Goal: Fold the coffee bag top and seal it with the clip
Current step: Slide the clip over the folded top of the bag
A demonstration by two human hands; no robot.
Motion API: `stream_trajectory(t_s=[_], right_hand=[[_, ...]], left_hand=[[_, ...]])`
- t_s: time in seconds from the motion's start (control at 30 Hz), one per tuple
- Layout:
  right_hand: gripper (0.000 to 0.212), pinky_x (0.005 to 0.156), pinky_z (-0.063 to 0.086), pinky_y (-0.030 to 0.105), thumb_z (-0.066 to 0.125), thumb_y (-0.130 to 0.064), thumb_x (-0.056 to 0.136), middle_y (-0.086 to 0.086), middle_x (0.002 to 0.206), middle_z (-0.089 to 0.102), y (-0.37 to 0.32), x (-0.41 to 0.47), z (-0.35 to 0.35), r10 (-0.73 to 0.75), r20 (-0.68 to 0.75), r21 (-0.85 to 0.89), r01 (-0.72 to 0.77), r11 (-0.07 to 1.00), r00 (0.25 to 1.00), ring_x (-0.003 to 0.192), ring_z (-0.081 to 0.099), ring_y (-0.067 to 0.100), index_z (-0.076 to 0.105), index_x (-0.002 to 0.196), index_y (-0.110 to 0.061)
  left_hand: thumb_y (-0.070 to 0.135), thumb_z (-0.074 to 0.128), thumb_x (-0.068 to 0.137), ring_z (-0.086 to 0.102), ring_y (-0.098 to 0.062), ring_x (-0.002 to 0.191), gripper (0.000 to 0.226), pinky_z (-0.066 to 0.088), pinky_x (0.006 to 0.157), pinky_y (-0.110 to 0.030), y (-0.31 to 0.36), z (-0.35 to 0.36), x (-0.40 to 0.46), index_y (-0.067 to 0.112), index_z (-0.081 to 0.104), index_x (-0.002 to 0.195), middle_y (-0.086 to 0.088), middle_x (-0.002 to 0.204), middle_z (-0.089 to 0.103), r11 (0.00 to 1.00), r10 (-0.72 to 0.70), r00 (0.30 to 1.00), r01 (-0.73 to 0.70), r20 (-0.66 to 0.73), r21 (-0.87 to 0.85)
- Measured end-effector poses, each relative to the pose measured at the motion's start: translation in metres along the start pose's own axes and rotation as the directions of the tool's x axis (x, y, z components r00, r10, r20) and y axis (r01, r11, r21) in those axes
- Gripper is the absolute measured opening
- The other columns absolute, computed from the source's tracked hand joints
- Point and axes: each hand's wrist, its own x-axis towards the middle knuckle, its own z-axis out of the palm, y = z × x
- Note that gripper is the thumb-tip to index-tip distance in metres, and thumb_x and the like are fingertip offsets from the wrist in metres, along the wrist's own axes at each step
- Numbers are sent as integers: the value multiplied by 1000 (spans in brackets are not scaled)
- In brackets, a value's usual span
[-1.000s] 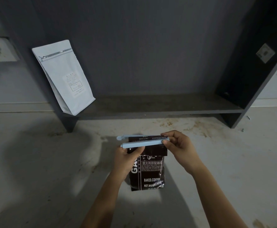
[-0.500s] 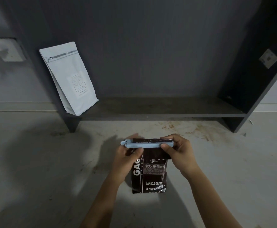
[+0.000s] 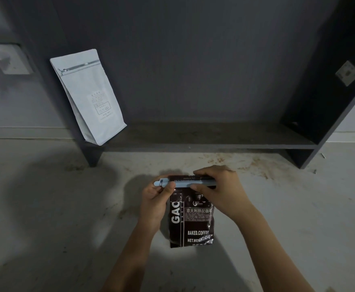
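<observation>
Both hands clamp the pale blue clip (image 3: pixel 185 183) across the folded top of the dark coffee bag (image 3: pixel 191 220).

The glossy, crinkled foil bag stands upright on the stained, pale floor (image 3: pixel 46 207), white lettering facing the camera. The clip is a slim, smooth plastic bar lying level along the fold, its rounded hinge end poking out past the bag's left edge. The left hand (image 3: pixel 156 202) pinches that hinge end, thumb on the front. The right hand (image 3: pixel 218 188) arches over the bar's other end, fingers behind, thumb pressing in front. Behind, a matte white pouch (image 3: pixel 88 98) leans on a low, dark shelf (image 3: pixel 204 138).
</observation>
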Motion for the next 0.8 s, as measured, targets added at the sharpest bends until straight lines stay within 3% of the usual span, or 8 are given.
stream_trajectory(t_s=[0.07,0.23,0.37,0.6,0.8], right_hand=[[25,86,46,40,72,-33,74,-2,91,70,-7,2,7,-2,-30,-15,2,1000,1000,91,59,20,69,96,-23],[18,79,47,34,74,-24,72,-2,83,65,-5,3,15,39,-79,57,-35,998,996,85,57,20,70,89,-18],[17,73,42,28,75,-22,71,-4,80,61,-3,4,17,45,-87,61,-39,997,995,83,56,20,70,87,-17],[17,70,38,24,77,-19,69,-6,76,60,-1,4,17,50,-105,95,-40,995,993,80,55,17,71,85,-17],[17,69,40,23,78,-19,68,-6,76,61,0,3,18,48,-120,114,-34,993,992,78,56,16,71,84,-17]], left_hand=[[5,59,80,70,-8,66,10,56,61,-17,1,1,-1,8,68,85,4,69,76,1000,12,1000,-13,-8,-6],[-6,54,85,69,-5,63,18,54,59,-15,1,3,-4,7,66,83,6,66,74,1000,23,999,-23,-28,6],[3,58,82,68,-5,64,8,54,61,-15,-1,5,-3,4,65,83,5,66,74,999,41,999,-41,-36,-7],[14,60,76,67,-4,62,13,53,60,-15,-1,7,-4,4,64,83,7,63,72,999,46,996,-46,-80,5],[15,59,77,65,-5,61,25,52,60,-16,1,10,-5,-7,61,89,5,61,70,997,68,994,-64,-90,45]])
